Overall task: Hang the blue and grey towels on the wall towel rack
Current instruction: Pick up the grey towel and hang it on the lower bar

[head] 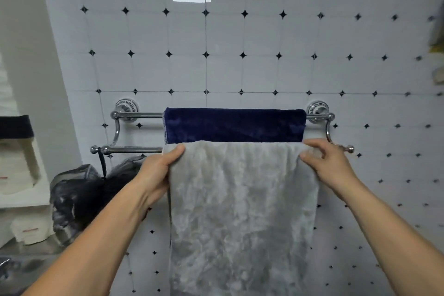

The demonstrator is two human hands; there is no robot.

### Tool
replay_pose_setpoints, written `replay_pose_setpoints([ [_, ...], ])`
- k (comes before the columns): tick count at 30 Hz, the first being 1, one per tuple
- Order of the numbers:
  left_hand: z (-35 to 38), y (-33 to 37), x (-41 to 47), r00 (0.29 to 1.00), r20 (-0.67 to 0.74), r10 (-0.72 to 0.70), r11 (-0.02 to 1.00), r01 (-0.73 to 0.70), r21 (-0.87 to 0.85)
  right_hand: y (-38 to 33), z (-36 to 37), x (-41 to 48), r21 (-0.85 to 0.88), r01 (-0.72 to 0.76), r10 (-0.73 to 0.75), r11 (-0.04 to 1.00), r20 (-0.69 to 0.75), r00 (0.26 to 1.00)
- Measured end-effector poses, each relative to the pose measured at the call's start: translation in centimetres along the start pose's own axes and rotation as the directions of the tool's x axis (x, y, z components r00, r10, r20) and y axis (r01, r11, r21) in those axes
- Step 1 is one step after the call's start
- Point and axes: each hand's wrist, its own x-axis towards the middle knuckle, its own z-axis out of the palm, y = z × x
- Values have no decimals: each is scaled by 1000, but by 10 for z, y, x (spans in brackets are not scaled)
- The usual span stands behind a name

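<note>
A chrome double-bar towel rack (138, 115) is fixed to the tiled wall. The dark blue towel (235, 125) is draped over its rear upper bar. The grey towel (242, 211) hangs over the front lower bar and drops out of the bottom of the frame. My left hand (159, 170) grips the grey towel's top left edge at the bar, thumb on the front. My right hand (328, 161) pinches its top right edge. The front bar is hidden under the towel between my hands.
A dark mesh bag (81, 194) hangs by a black loop from the front bar's left end. White folded items sit on a shelf (19, 175) at the left. White tiles with black diamonds cover the wall (240, 43).
</note>
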Motion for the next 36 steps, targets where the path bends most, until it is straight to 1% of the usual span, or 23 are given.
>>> replay_pose_setpoints([
  [2,-7,5,-2,999,-9,34,999,-34,-36,-1,-8,5,5,-8,7,1000,20,1000],
  [5,-21,10,-4,995,-59,84,996,-85,-4,1,-24,10,-20,-79,78,997,-39,996],
  [8,-30,13,-3,999,-16,49,999,-49,-12,2,-32,12,-52,-129,126,990,-57,990],
  [9,-31,14,-2,1000,6,17,999,-16,-42,1,-32,13,-149,-108,100,983,-63,993],
  [10,-32,16,0,1000,18,-17,997,18,-79,-1,-33,13,-314,-62,43,948,-67,997],
  [11,-32,19,3,999,16,-50,991,51,-120,-4,-32,14,-492,17,-41,871,-39,998],
  [12,-32,21,5,997,7,-75,986,76,-147,-7,-27,15,-620,112,-123,776,26,992],
  [13,-32,23,8,996,8,-92,985,92,-146,-12,-21,16,-676,196,-177,710,98,979],
  [14,-31,24,9,995,18,-98,988,99,-117,-18,-16,17,-677,249,-197,692,154,968],
  [17,-24,26,6,995,32,-92,993,94,-72,-31,-11,21,-602,288,-196,745,215,957],
  [19,-26,24,4,996,1,-85,993,84,-83,-33,-20,23,-565,278,-185,777,216,959],
  [21,-29,24,4,997,-41,-70,997,68,-39,-32,-35,26,-527,249,-173,813,190,966],
  [22,-31,24,4,997,-64,-52,999,52,-2,-31,-42,27,-464,218,-156,859,169,973],
  [24,-32,23,4,995,-95,-9,999,14,52,-29,-53,28,-264,140,-111,954,121,986],
  [25,-32,21,4,995,-102,7,997,1,73,-27,-56,28,-185,100,-83,978,101,991],
  [26,-31,19,4,994,-106,12,995,-2,99,-26,-57,27,-143,72,-61,987,82,995],
  [28,-30,14,5,992,-127,8,987,12,158,-22,-52,26,-206,57,-55,977,17,998],
  [29,-29,10,5,990,-140,10,982,17,189,-19,-48,24,-247,34,-51,968,-61,997],
  [31,-26,6,6,986,-165,23,973,16,231,-10,-40,13,-202,-54,2,978,-247,969],
  [32,-26,4,6,984,-176,30,971,13,241,-4,-34,4,-172,-91,41,981,-276,960],
  [33,-26,3,5,983,-182,34,967,14,255,2,-26,-5,-149,-127,89,981,-239,967],
  [34,-25,3,4,983,-183,34,959,19,281,8,-17,-14,-97,-174,157,980,-154,975],
  [36,-24,1,2,983,-180,45,938,21,347,16,1,-25,72,-267,265,961,36,964],
])
